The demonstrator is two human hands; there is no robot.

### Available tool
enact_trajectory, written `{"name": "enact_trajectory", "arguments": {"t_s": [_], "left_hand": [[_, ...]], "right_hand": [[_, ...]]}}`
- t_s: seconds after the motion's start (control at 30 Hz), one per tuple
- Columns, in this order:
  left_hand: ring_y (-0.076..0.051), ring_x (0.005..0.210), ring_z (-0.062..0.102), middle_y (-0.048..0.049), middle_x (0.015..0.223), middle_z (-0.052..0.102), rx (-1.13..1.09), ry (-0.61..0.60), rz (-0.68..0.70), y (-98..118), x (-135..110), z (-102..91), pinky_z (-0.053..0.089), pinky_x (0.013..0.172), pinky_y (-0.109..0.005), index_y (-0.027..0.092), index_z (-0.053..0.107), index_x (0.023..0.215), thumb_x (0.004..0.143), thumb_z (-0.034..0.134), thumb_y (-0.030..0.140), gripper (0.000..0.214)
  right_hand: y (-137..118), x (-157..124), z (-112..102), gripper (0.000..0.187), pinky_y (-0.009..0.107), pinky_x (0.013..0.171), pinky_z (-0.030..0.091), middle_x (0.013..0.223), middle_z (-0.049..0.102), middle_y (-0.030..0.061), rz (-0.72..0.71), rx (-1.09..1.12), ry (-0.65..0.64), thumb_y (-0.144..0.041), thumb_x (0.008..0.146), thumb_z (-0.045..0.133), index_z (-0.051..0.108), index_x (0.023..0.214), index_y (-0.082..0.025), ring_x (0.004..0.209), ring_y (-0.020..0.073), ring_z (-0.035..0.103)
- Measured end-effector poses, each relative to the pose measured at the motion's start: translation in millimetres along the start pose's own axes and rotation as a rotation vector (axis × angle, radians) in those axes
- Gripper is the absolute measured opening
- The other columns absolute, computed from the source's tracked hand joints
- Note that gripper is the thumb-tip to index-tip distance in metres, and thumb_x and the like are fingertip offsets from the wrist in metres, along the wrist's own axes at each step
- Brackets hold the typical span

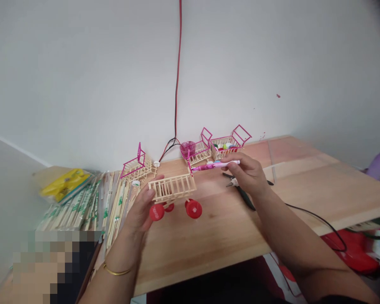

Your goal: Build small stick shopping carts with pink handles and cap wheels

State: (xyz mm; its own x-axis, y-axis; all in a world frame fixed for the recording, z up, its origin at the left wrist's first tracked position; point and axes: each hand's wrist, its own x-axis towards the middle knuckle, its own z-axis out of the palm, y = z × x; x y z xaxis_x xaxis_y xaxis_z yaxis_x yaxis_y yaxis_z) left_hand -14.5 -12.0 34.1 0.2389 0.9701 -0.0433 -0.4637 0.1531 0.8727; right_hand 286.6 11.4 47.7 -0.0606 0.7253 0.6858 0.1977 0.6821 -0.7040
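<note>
- A small cart (172, 188) built of pale wooden sticks is held up above the wooden surface (209, 245), near the middle of the view; its red wheels (194, 210) hang free below it.
- The left hand (142, 207) grips the cart at its left end, thumb on the near side, fingers mostly hidden behind. This grip likely leaves the right end, with its pink upright (190, 167), open to the other hand.
- The right hand (245, 171) pinches a pink-smeared brush (215, 165) by its pale handle, thumb and fingers close together. The brush lies nearly level, its tip pointing left at the pink upright; whether they touch is too small to tell.
- A clear cup (188, 149) with pink contents stands behind the held cart, probably placed there for easy reach with the brush.
- Three more carts with pink parts stand towards the wall: one at left (137, 165), one beside the cup (200, 156), one farther right (226, 145), perhaps set back to leave working room.
- Both forearms reach in from the lower edge, converging on the cart; a gold bracelet (116, 271) circles the left wrist.
</note>
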Motion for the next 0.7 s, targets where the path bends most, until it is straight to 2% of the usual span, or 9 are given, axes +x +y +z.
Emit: {"name": "enact_trajectory", "arguments": {"t_s": [0.13,0.33,0.53,0.7], "left_hand": [[-0.028,0.099,0.067,-0.0076,0.096,0.073,-0.018,-0.008,-0.014,-0.4,0.3,2.5,0.053,0.085,-0.04,0.018,0.066,0.108,0.071,0.072,0.046,0.046],[-0.028,0.098,0.068,-0.0051,0.087,0.075,-0.079,-0.019,-0.067,-2.7,0.2,8.0,0.054,0.087,-0.039,0.019,0.069,0.091,0.072,0.072,0.041,0.03],[-0.028,0.098,0.069,-0.0065,0.09,0.075,-0.1,-0.036,-0.121,-5.9,0.3,3.8,0.054,0.087,-0.041,0.018,0.069,0.096,0.074,0.07,0.043,0.033],[-0.027,0.092,0.07,-0.0062,0.089,0.076,-0.141,0.008,-0.139,-10.9,1.9,-1.5,0.055,0.086,-0.042,0.019,0.07,0.097,0.073,0.071,0.042,0.033]], "right_hand": [[0.7,1.3,1.3,0.02,0.028,0.07,0.054,0.078,0.064,0.0021,-0.001,-0.006,0.011,-0.037,0.09,0.058,0.069,0.099,-0.023,0.074,0.0143,0.065],[3.5,2.1,3.8,0.02,0.03,0.073,0.053,0.087,0.067,0.0029,-0.037,0.05,0.05,-0.036,0.092,0.056,0.067,0.102,-0.023,0.078,0.0144,0.064],[1.8,0.4,4.1,0.022,0.031,0.073,0.054,0.08,0.066,0.0025,0.013,0.05,0.033,-0.038,0.091,0.056,0.068,0.1,-0.023,0.077,0.0156,0.065],[-3.0,-1.5,6.4,0.019,0.028,0.068,0.055,0.085,0.069,0.0039,-0.019,0.084,-0.039,-0.036,0.09,0.057,0.069,0.098,-0.023,0.074,0.0147,0.066]]}}
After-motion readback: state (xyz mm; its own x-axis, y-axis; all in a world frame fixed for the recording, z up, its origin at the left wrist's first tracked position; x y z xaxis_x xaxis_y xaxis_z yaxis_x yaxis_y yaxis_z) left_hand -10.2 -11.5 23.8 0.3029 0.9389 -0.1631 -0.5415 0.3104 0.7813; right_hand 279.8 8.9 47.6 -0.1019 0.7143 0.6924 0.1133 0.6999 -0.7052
